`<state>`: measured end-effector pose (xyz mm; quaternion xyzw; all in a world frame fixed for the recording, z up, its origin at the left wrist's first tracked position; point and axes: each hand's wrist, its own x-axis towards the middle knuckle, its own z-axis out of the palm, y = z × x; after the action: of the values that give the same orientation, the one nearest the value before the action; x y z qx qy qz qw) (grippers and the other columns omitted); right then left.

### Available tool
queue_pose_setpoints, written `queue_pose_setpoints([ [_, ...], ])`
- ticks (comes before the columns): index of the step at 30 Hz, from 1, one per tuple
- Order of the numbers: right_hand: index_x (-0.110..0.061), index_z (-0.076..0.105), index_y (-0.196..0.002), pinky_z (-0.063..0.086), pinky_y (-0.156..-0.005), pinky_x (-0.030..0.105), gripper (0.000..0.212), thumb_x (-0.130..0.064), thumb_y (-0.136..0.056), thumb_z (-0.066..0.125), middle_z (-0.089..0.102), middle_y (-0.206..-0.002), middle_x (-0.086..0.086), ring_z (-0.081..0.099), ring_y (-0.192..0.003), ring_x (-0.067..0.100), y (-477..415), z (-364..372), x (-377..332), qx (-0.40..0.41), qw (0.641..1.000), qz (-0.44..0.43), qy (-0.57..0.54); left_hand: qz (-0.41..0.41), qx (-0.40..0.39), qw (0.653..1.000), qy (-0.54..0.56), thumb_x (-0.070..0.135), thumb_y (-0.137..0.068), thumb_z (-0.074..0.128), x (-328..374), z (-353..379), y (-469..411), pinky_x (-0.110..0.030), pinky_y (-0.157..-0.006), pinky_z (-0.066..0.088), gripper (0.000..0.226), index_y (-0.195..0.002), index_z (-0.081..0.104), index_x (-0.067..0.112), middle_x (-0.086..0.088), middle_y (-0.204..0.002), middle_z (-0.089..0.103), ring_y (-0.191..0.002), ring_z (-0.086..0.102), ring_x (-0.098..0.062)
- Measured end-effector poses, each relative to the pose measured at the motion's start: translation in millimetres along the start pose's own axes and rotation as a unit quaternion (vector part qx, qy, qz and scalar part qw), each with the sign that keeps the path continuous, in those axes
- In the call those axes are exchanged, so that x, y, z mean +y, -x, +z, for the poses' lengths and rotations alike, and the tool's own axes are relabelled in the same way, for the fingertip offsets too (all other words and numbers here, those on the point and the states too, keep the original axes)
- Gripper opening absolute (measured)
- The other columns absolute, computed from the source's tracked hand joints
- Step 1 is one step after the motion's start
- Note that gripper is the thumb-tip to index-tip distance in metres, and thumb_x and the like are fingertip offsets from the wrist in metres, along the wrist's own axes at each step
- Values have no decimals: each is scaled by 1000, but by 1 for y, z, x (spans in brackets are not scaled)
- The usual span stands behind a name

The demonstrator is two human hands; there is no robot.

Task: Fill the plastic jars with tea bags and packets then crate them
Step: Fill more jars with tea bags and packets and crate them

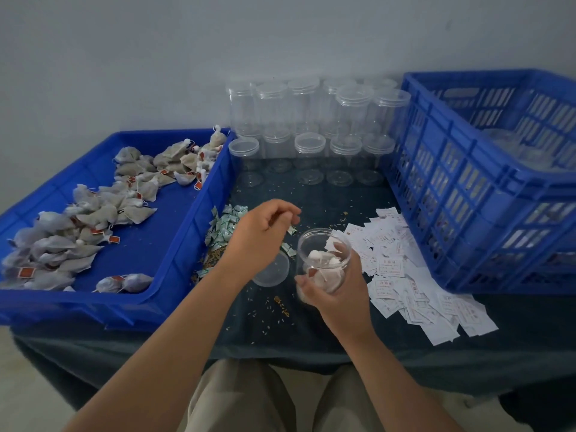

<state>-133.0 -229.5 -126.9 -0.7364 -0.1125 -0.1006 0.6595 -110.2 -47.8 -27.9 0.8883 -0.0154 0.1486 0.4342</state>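
Dark table (311, 338) is holding a blue tray (174, 238) of tea bags (103, 210), right hand (339, 294) is gripping the open jar (324, 260) with bags inside just above it, left hand (261, 235) is hovering curled, can't tell if it's pinching anything.

**Tally on the table**

One tray (174, 219), one crate (452, 188), one loose lid (271, 271), one part-filled jar (314, 244). Empty jars (310, 145) stand stacked behind it: at least a dozen, exact count unclear. Tea bags (103, 207), green packets (224, 229) and white packets (405, 275) lie heaped — too many to count.
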Motion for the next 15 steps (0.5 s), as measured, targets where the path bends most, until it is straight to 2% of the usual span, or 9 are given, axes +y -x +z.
queue_pose_setpoints([
  [2,-45,48,-133,54,-84,11,81,-59,-69,95,66,-120,-31,70,-107,-2,-2,-11,-3,45,999,16,-13,-7,-47,994,-95,28,-106,60,-11,7,-2,-20,-79,57,17,-109,70,42,23,-98,72,-87,67,4],
  [4,-46,48,-133,50,-83,5,80,-63,-67,89,63,-120,-36,67,-108,-9,-3,-29,-3,93,995,21,-2,6,-95,981,-168,28,-105,61,-22,24,0,-28,-87,58,17,-113,72,38,20,-105,73,-90,66,2],
  [8,-36,48,-139,52,-88,16,85,-55,-70,95,67,-121,-19,67,-107,-4,-3,-58,7,126,990,38,53,46,-161,968,-186,22,-105,59,-28,68,-5,-34,-96,54,25,-123,74,30,11,-121,74,-109,67,-12],
  [12,-37,49,-136,48,-85,4,85,-66,-66,87,66,-116,-27,63,-108,-14,-4,-64,13,146,987,51,43,121,-183,942,-255,23,-104,56,-23,102,-24,-38,-102,47,32,-133,71,27,6,-129,72,-117,60,-23],
  [13,-36,50,-136,48,-83,3,83,-64,-66,85,68,-113,-28,65,-106,-13,-5,-64,14,141,988,52,38,131,-181,941,-255,25,-101,57,-21,107,-29,-38,-100,48,32,-130,70,27,5,-126,73,-115,60,-23],
  [15,-34,52,-136,46,-79,0,81,-55,-67,88,68,-113,-36,67,-101,-13,-4,-64,17,124,990,51,37,148,-191,928,-282,29,-91,57,-16,117,-35,-38,-87,51,23,-111,70,26,0,-108,75,-103,65,-27],
])
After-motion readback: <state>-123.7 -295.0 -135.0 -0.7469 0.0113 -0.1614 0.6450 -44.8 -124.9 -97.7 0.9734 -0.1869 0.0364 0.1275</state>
